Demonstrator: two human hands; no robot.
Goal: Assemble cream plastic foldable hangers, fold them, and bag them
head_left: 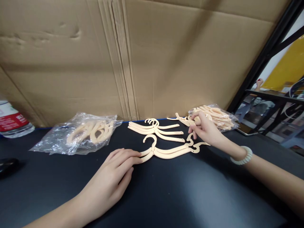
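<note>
Two cream-coloured plastic hangers [169,154] lie side by side on the dark table in front of me. My left hand [117,169] lies over their left arm ends, fingers stretched out and fingertips touching them. Notched hanger pieces [196,147] show at their right ends. Behind them is a group of several similar hangers [142,128], their hooks overlapping. To the right, my right hand [201,127] has its thumb and fingers closed on a cream hanger [182,120] beside a bag. The part inside the fingers is hidden.
A clear plastic bag [214,116] of hangers lies at the right. Another clear bag [89,133] with cream parts lies left. A red-labelled bottle [14,120] and a black object [8,166] are at far left. Cardboard [166,63] stands behind; a black metal frame [257,61] rises right.
</note>
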